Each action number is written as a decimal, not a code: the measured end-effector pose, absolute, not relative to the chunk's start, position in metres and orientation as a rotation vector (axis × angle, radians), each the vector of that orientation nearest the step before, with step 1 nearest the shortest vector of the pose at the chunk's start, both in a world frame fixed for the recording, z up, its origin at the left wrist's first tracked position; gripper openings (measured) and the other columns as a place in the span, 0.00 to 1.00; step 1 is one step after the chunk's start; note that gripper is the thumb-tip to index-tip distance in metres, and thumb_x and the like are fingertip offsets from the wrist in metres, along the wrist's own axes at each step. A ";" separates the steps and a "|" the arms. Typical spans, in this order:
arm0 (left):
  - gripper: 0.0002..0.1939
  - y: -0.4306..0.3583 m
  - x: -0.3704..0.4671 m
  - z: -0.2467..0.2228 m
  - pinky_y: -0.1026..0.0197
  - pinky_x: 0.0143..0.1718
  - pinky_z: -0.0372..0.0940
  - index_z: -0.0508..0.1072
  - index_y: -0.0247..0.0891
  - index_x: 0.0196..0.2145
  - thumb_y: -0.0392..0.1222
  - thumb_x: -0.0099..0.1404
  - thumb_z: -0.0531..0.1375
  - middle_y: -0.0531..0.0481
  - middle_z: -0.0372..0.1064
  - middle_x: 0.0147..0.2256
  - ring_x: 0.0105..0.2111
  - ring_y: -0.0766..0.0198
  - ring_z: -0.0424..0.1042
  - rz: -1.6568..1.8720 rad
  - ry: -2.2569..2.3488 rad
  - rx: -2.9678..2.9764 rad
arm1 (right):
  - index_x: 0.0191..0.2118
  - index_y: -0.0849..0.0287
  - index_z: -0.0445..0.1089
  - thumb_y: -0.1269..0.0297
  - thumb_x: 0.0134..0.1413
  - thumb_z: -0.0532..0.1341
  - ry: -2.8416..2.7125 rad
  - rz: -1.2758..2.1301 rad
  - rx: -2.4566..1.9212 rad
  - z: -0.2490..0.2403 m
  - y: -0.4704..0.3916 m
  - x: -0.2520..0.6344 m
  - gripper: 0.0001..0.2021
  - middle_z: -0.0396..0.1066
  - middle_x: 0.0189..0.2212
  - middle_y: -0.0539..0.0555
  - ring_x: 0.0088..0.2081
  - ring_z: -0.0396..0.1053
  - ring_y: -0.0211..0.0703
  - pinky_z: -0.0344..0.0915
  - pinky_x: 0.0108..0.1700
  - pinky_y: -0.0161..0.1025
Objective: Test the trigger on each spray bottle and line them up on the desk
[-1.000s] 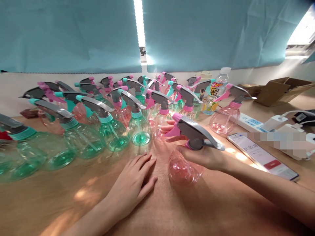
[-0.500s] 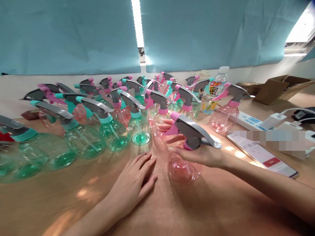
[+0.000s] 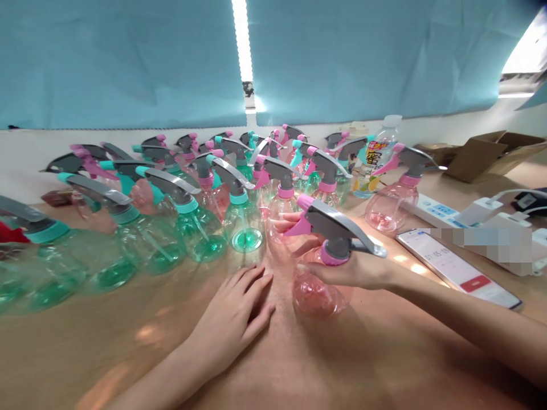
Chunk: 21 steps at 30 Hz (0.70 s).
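My right hand [image 3: 363, 269] reaches round a pink spray bottle [image 3: 318, 293] near the front of the table. Its thumb lies along the near side, just under the pink collar, with the other fingers behind. The bottle has a grey trigger head with a pink nozzle and stands about upright. Flat on the table, my left hand [image 3: 233, 310] holds nothing, fingers loosely spread. Just beyond it is a green spray bottle [image 3: 247, 230]; another pink spray bottle [image 3: 390, 208] stands to the right.
Several green and pink spray bottles crowd the left and back of the wooden table [image 3: 273, 376]. A drink bottle [image 3: 371, 162] stands behind. At right are a phone [image 3: 459, 267], a power strip [image 3: 440, 210] with plugs, and an open cardboard box [image 3: 487, 156].
My right thumb has slipped slightly lower, so more of the pink collar shows. My left hand stays in place. The whole view has shifted a little.
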State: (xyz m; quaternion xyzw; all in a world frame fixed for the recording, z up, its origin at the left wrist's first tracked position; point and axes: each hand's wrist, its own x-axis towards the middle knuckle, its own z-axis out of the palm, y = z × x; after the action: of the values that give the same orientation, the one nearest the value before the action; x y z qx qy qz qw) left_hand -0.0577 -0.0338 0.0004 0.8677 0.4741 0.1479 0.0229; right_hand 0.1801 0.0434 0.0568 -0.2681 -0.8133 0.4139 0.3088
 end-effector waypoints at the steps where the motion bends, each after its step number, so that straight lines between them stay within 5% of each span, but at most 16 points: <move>1: 0.20 -0.034 -0.058 0.000 0.44 0.56 0.62 0.65 0.38 0.58 0.47 0.73 0.52 0.40 0.65 0.58 0.57 0.48 0.63 0.470 1.471 2.685 | 0.60 0.51 0.63 0.69 0.51 0.61 -2.129 1.066 -0.723 0.057 0.042 0.180 0.28 0.77 0.37 0.51 0.36 0.76 0.46 0.75 0.41 0.45; 15: 0.19 -0.034 -0.058 0.000 0.44 0.56 0.62 0.65 0.36 0.57 0.45 0.73 0.52 0.39 0.65 0.57 0.57 0.47 0.63 0.491 1.462 2.695 | 0.50 0.55 0.68 0.64 0.51 0.62 -1.934 0.867 -0.843 0.055 0.029 0.173 0.19 0.76 0.37 0.54 0.36 0.77 0.47 0.76 0.33 0.41; 21: 0.19 -0.034 -0.058 0.000 0.44 0.56 0.61 0.66 0.37 0.57 0.45 0.72 0.53 0.40 0.65 0.57 0.57 0.47 0.63 0.498 1.462 2.676 | 0.63 0.48 0.58 0.61 0.51 0.66 -2.031 0.761 -0.856 0.050 0.035 0.177 0.33 0.75 0.43 0.52 0.37 0.76 0.45 0.75 0.40 0.42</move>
State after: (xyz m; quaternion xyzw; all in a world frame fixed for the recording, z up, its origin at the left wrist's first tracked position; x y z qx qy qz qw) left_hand -0.0583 -0.0342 -0.0004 0.8658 0.4731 0.1610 0.0258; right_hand 0.1774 0.0348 0.0495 -0.3374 -0.8006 0.2998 0.3940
